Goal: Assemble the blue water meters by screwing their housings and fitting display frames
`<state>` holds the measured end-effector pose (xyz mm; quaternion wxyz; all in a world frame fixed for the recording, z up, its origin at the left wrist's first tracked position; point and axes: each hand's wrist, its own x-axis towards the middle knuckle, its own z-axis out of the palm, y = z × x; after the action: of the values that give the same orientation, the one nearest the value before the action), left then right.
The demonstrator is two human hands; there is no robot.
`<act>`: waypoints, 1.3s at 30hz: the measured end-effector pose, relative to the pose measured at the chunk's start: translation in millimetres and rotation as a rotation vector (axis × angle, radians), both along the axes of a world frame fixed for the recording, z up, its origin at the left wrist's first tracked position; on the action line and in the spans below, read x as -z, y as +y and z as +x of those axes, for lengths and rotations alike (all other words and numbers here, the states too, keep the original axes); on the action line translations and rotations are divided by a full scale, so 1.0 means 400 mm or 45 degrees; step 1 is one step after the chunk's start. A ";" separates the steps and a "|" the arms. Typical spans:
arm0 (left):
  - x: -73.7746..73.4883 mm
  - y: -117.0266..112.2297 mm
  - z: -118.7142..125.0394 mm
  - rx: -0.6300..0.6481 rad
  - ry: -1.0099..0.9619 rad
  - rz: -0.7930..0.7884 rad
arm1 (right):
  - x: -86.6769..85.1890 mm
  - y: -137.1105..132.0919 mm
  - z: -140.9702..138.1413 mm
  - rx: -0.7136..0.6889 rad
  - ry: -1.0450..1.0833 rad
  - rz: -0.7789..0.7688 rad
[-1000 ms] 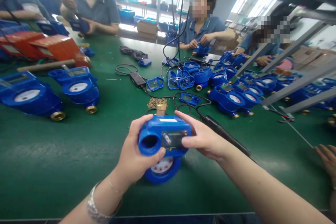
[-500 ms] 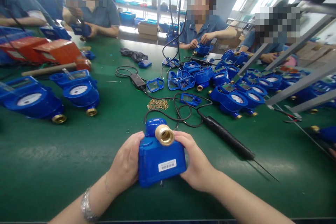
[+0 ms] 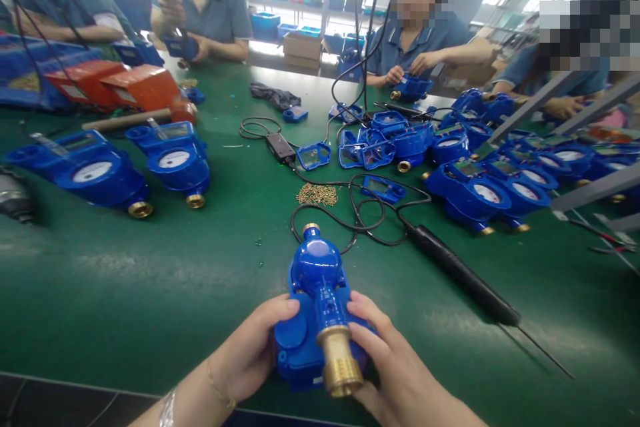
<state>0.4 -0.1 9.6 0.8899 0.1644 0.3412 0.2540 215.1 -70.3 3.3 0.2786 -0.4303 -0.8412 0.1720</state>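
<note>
A blue water meter point(image 3: 323, 273) with brass threaded ends is held between both my hands near the table's front edge. Its rounded underside faces up, and the larger brass end points toward me. My left hand point(image 3: 257, 340) grips its left side, thumb on top by a round blue cap. On the right side, my right hand point(image 3: 387, 353) wraps round it with fingers on the upper face. Beyond the meter lies a pile of small brass screws point(image 3: 317, 195). A black electric screwdriver point(image 3: 463, 273) with a long thin bit rests to the right.
Two blue meters point(image 3: 103, 170) stand at the left, near a dark power tool point(image 3: 15, 197). Several more meters point(image 3: 480, 190) crowd the right, below slanted metal bars point(image 3: 600, 187). Black cable point(image 3: 330, 217) loops across the green table point(image 3: 175, 293). Co-workers sit opposite, handling meters.
Both hands have tipped the meter over and brought it nearer to me, so its underside now faces up and its barcode label is out of sight. The view has shifted left.
</note>
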 end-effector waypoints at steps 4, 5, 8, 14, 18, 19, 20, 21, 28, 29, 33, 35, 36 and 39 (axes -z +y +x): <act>0.006 -0.002 0.004 0.082 0.071 0.123 | -0.098 0.008 0.044 0.124 -0.103 -0.139; 0.007 -0.002 0.007 0.091 0.075 0.133 | -0.113 0.022 0.044 0.135 -0.082 -0.072; 0.010 -0.004 0.016 0.065 0.088 0.167 | -0.134 0.079 0.013 -0.090 -0.197 0.134; 0.028 -0.007 0.019 0.003 0.091 0.176 | -0.138 0.135 -0.065 -0.441 -0.560 0.329; 0.030 -0.005 0.014 0.010 0.068 0.170 | -0.151 0.135 -0.072 -0.457 -0.622 0.383; 0.029 -0.004 0.013 0.015 0.049 0.172 | -0.154 0.134 -0.073 -0.454 -0.614 0.388; 0.029 -0.003 0.012 0.018 0.030 0.173 | -0.157 0.133 -0.074 -0.445 -0.606 0.392; 0.029 -0.002 0.010 0.022 0.011 0.175 | -0.159 0.132 -0.076 -0.435 -0.600 0.394; 0.024 0.006 -0.008 0.078 -0.006 0.144 | -0.154 0.131 -0.094 -0.363 -0.550 0.381; 0.022 0.005 -0.011 0.075 0.003 0.137 | -0.153 0.133 -0.097 -0.351 -0.536 0.371; 0.016 0.000 -0.020 0.042 0.045 0.118 | -0.158 0.147 -0.109 -0.334 -0.518 0.338; 0.017 -0.003 -0.024 0.015 0.051 0.112 | -0.161 0.156 -0.118 -0.331 -0.520 0.339; 0.019 -0.003 -0.026 0.000 0.048 0.110 | -0.161 0.162 -0.124 -0.327 -0.524 0.340; 0.019 0.001 -0.034 -0.040 0.069 0.112 | -0.159 0.175 -0.150 -0.321 -0.542 0.338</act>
<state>-13.0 0.3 2.1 0.8682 0.2048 0.3561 0.2783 155.3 -0.2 67.0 0.1260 -0.3086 -0.9428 -0.0007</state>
